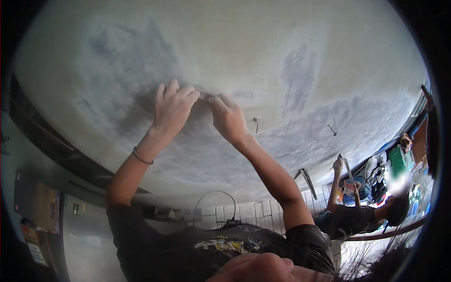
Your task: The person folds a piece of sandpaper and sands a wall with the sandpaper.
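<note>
Nearest is a bit of the person's face [253, 269], by a dark shirt [164, 249]. Up ahead, the left hand [174, 108] and right hand [229, 117] bend their fingers, tips close together; I can't tell how tightly they close or what they hold. Right behind them is a big pale wall [225, 42] with smudgy grey patches [127, 51]. Farther right is another person [357, 220].

Left hand [173, 109], at ten o'clock, and right hand [229, 118], at twelve, nearly meet, fingers [174, 86] bent; left forearm [128, 176] points toward one o'clock, right forearm [268, 167] toward eleven.
</note>
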Tool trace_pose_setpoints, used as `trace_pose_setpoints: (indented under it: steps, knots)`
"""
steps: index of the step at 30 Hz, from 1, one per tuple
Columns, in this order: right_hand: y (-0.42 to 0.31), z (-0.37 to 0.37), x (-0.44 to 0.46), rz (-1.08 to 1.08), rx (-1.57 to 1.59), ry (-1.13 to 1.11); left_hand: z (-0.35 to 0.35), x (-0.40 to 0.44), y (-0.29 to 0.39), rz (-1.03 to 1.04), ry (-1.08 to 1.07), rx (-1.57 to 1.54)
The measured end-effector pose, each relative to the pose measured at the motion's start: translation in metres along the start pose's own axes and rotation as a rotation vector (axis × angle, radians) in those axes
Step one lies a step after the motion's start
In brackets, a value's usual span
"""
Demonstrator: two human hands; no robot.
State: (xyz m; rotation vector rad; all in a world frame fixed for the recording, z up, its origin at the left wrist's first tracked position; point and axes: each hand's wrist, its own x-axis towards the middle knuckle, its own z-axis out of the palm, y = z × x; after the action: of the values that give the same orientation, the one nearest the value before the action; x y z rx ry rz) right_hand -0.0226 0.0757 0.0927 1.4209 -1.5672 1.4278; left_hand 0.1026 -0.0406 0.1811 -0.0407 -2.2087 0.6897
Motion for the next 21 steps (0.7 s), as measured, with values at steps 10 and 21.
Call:
trace_pose_setpoints:
  steps: [10,21]
  knots:
    - [0.022,-0.01,-0.052,0.171,0.003,0.066,0.032,-0.01,0.048,0.061,-0.047,0.015]
    - [0.029,-0.013,-0.091,0.249,-0.077,-0.015,0.066,-0.034,0.063,0.16,-0.006,-0.093]
